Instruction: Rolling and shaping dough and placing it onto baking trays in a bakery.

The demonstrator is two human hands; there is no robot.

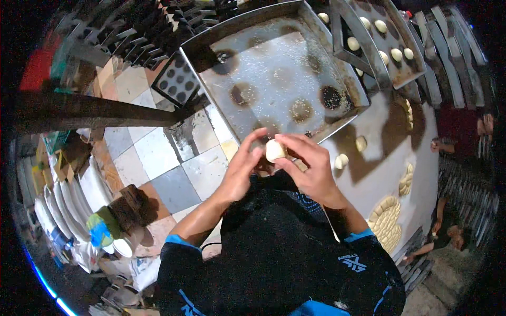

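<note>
A pale round dough ball [275,151] is held between the thumb and fingers of my right hand [314,169], in front of my body. Just left of the ball, my left hand [240,171] is curved with its fingers apart, and whether it touches the dough I cannot tell. Both hands are at the near edge of a large square metal tray [279,79], stained with dark round marks and sprinkled with seeds. Two small dough pieces, one [341,161] nearer and one [361,143] farther, lie on the pale tabletop [379,174] to the right.
Several dough balls sit in trays [403,73] at the far right. Many flattened dough pieces [387,221] overlap on the table at right. Another person's hands [440,226] show at the right edge. White sacks [79,205] stand at left beside a dark post [100,110].
</note>
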